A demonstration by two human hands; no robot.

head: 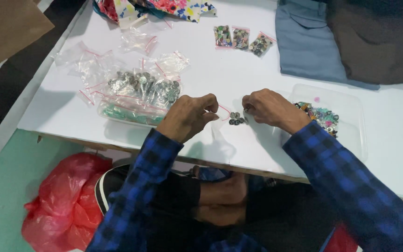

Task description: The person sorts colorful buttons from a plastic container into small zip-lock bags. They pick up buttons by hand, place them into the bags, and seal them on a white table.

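Hands are working a small clear zip bag at desk centre. Left hand is pinching the bag's red-striped mouth edge, grip closed on it; right hand is pinching at the bag's other side, fingers curled, grip closed w/ a small piece likely in it, can't tell for sure. Step looks like filling the bag w/ metal buttons. Next move prob. needs the mouth kept spread and more pieces from the clear tray at 3 o'clock. Bag is lying flat, long axis approx 12–6, mouth pointing toward 12. Filled bags are piling at 9 o'clock.
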